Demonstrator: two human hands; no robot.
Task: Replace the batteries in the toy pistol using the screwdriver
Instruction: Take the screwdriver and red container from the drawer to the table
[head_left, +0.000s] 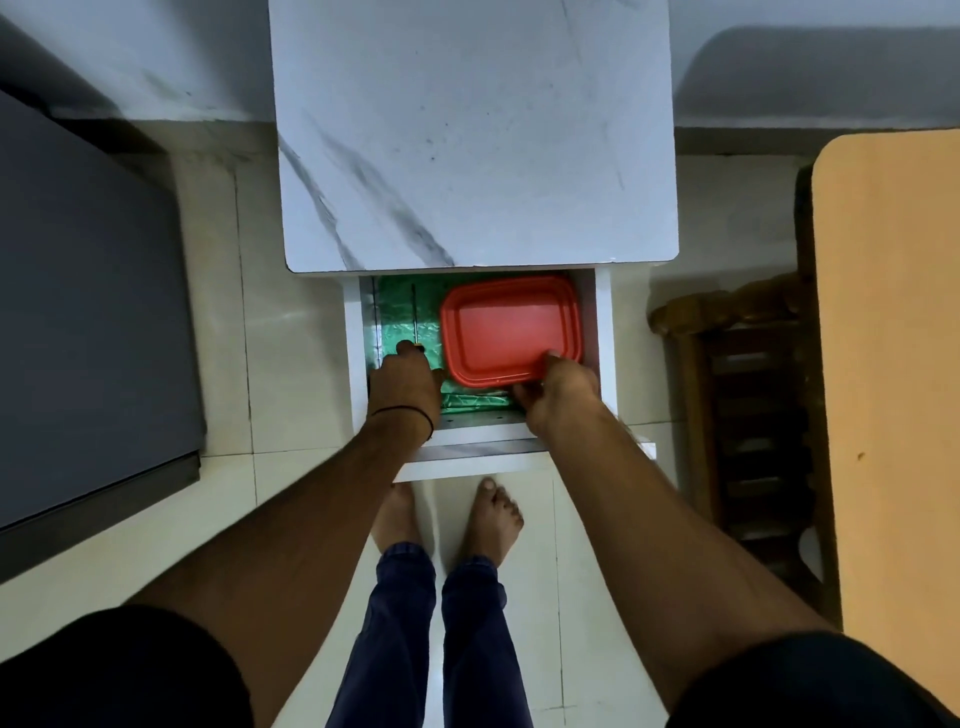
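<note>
Drawer (604, 332) pulled out under the marble desk (467, 130), green liner (396, 312) inside. Screwdriver (414, 314) lies along the drawer's left side, shaft pointing away; left hand (405, 382) curls over its handle end. Right hand (558, 392) grips the near right corner of the red container (509, 327), just beside the screwdriver.

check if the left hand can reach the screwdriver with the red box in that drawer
Probably yes: the screwdriver lies beside the red box, not under it, in the open drawer, and the left hand seems to hold its handle.
</note>
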